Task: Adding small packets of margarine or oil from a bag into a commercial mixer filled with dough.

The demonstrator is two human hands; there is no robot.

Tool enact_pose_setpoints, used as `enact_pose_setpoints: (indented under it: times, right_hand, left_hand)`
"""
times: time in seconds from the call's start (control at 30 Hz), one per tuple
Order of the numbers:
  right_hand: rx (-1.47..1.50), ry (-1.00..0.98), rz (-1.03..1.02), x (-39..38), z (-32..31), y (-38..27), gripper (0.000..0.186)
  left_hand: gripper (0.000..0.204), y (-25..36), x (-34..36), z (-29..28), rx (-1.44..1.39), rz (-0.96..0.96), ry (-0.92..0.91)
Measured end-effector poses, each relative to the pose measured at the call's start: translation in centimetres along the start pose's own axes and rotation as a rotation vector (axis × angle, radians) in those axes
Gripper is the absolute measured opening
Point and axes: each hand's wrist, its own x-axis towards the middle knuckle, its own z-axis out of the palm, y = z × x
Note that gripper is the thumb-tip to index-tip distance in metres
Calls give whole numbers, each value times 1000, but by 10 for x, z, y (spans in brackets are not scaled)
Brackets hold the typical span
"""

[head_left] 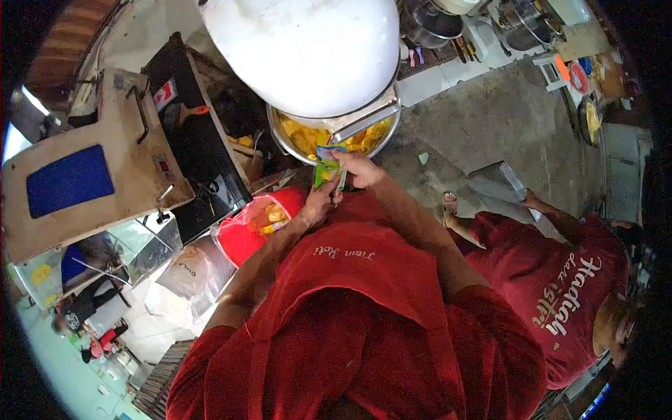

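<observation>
My left hand grips the lower end of a small green and blue packet. My right hand grips the packet higher up, to the right. Both hands are in front of a large steel bowl full of yellow chunks. Above the bowl is a big white machine head, with a metal bar reaching over the bowl. A red container in clear plastic, with yellow items inside, lies beside my left forearm.
A tan machine with a blue panel and a black bench stand left, near a white sack. A co-worker in maroon holds a metal tray at right. Pots and tools lie at top right.
</observation>
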Motion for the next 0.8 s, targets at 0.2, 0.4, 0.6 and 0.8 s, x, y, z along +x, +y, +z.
enact_pose_setpoints:
  times: [0.2,0.4,0.6,0.8]
  right_hand:
    - [-40,45,62,37,-9,17,36]
    - [-172,256,-125,113,-47,10,34]
    - [-430,419,-77,121,-54,-2,41]
    - [-379,42,164,14,6,-38,42]
  left_hand:
    - [31,19,-21,22,23,-93,329]
    - [31,35,9,22,45,-21,248]
    - [26,27,12,27,1,-106,366]
    - [24,21,24,9,-71,-127,340]
